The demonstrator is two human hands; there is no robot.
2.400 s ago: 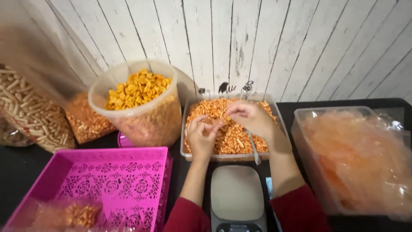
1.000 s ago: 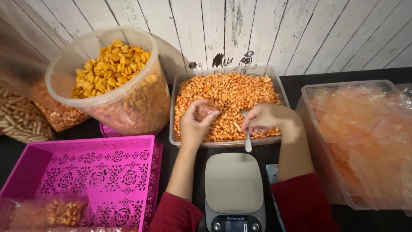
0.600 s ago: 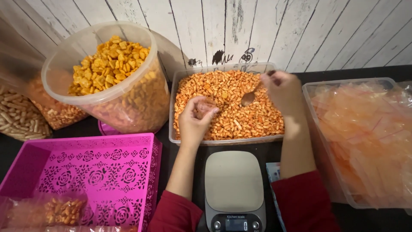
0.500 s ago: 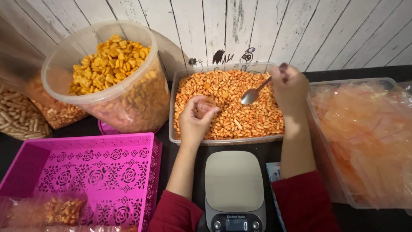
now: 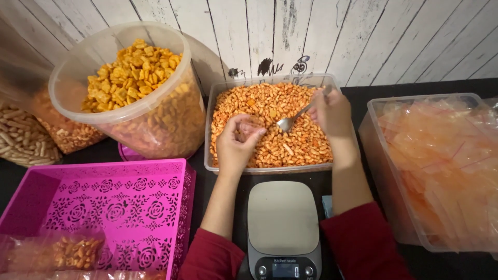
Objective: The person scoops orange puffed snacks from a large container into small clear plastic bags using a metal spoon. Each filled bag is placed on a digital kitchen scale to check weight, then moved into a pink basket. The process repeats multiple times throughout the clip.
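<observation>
Right hand [image 5: 332,111] grips a metal spoon [image 5: 290,120], bowl down in the orange snack pieces [image 5: 270,111] filling the clear tray [image 5: 218,155] at centre far. Left hand [image 5: 239,142] is cupped beside the bowl, fingers [image 5: 253,137] curled around what looks like a small clear bag; cannot tell for sure. Judgement: keep the cupped opening just beside the spoon tip, tip slowly over the tray. Scale [image 5: 282,218] sits near, bare.

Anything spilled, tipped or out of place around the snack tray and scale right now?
Nothing stands out. The clear rectangular tray of orange snacks sits level, nothing spilled on the grey kitchen scale. The right hand holds a metal spoon; the left hand cups snacks.
</observation>
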